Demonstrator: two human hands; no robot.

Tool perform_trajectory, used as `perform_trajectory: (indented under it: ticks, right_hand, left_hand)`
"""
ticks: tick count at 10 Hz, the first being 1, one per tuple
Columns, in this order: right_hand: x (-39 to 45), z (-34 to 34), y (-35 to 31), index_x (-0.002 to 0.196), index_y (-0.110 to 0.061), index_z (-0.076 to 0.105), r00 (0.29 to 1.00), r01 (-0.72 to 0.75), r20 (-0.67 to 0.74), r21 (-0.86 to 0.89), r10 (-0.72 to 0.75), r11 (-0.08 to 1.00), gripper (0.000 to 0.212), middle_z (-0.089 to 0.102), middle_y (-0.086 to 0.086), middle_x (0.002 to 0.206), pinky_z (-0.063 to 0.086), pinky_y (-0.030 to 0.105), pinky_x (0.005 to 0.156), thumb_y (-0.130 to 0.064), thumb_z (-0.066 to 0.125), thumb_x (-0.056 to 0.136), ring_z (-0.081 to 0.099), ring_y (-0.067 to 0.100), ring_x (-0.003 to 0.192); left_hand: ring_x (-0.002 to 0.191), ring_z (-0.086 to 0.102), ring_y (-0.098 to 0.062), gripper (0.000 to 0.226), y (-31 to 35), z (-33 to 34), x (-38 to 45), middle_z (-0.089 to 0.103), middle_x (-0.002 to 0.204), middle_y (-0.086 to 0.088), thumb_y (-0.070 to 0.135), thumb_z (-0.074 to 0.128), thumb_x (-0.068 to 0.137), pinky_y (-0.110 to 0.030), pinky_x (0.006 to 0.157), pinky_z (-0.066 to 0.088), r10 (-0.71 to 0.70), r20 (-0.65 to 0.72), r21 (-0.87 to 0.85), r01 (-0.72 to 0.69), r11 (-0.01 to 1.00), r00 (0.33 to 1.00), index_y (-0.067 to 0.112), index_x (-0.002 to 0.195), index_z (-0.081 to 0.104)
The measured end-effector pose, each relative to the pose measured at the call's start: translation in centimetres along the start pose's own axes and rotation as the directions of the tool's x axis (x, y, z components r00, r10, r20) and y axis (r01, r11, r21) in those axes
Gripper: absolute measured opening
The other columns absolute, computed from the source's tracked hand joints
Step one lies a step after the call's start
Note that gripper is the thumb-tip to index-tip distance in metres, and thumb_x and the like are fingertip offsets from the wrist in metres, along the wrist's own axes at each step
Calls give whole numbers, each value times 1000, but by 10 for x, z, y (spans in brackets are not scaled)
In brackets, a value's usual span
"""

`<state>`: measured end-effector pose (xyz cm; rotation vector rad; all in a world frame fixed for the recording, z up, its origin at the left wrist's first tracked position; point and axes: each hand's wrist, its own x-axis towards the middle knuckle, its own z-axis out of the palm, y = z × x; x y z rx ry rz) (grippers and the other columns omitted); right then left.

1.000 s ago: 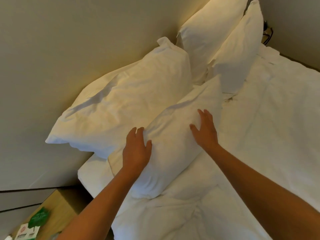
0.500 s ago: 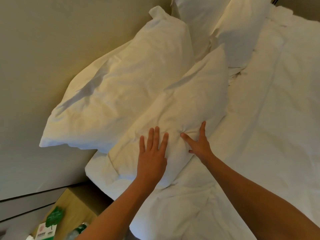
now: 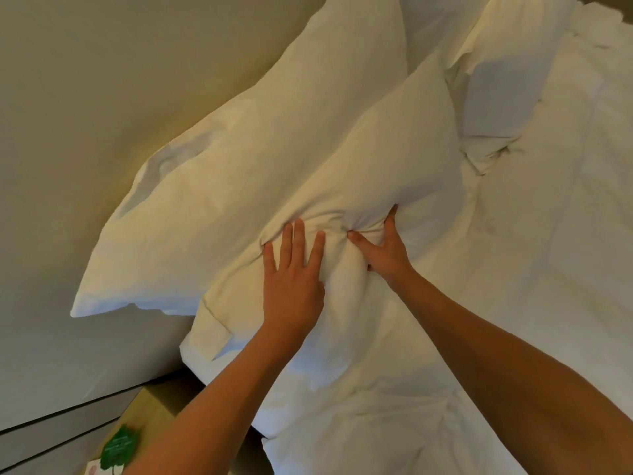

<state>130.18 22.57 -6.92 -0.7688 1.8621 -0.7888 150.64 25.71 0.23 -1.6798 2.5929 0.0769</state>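
Observation:
A white pillow leans at the head of the bed against a larger white pillow that stands along the wall. My left hand lies flat on the front pillow's lower middle, fingers straight and spread, and presses into it. My right hand pushes into the same pillow just to the right, thumb and forefinger spread, and the fabric bunches into a dent between the two hands. The rest of the right hand's fingers are sunk in the fabric and hidden.
Two more white pillows stand at the top right. A rumpled white duvet covers the bed on the right and below. At the bottom left, a wooden bedside table holds a green leaf-shaped card. The beige wall is on the left.
Both hands slid toward the middle of the front pillow and now press deeper, making a dent with gathered folds. The view has moved closer to the pillows.

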Motion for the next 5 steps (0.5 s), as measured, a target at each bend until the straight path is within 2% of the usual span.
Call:
perform_trajectory:
  ticks: [1, 2, 3, 5]
  right_hand:
    - [-9, -8, 11, 159, -49, -19, 997, -61, 34, -84, 64, 995, 135, 31, 17, 165, 50, 56, 108, -69, 82, 72, 42, 42, 145]
    - [-21, -21, 16, 164, -40, -12, 996, -73, 31, -181, 80, 981, 131, 39, 17, 162, 43, 46, 114, -74, 76, 74, 45, 39, 144]
    - [-32, -31, 16, 166, -34, -2, 996, -57, 52, -245, 72, 968, 119, 41, 16, 161, 41, 44, 114, -72, 71, 81, 46, 38, 144]
    - [-66, -54, 14, 166, -25, 20, 989, 39, 146, -381, 19, 924, 94, 44, 11, 162, 39, 42, 118, -54, 71, 92, 44, 32, 147]
  left_hand:
    - [158, -6, -35, 88, 6, 5, -13, -6, 171, -17, 32, 59, 93, -62, 122, 11, 16, 88, -1, -16, 1000, 996, 23, 164, 7]
    - [158, -5, -34, 89, 12, 4, -25, -4, 171, -15, 33, 59, 93, -60, 123, 11, 13, 117, -13, -11, 1000, 993, 25, 164, 6]
    - [158, -5, -33, 91, 15, -2, -34, -3, 172, -12, 35, 61, 92, -57, 125, 11, 0, 135, -36, 5, 999, 991, 27, 164, 5]
    - [158, -11, -31, 90, 19, -20, -58, -9, 172, -8, 37, 58, 94, -54, 127, 7, -40, 194, -90, 59, 994, 980, 31, 163, 1]
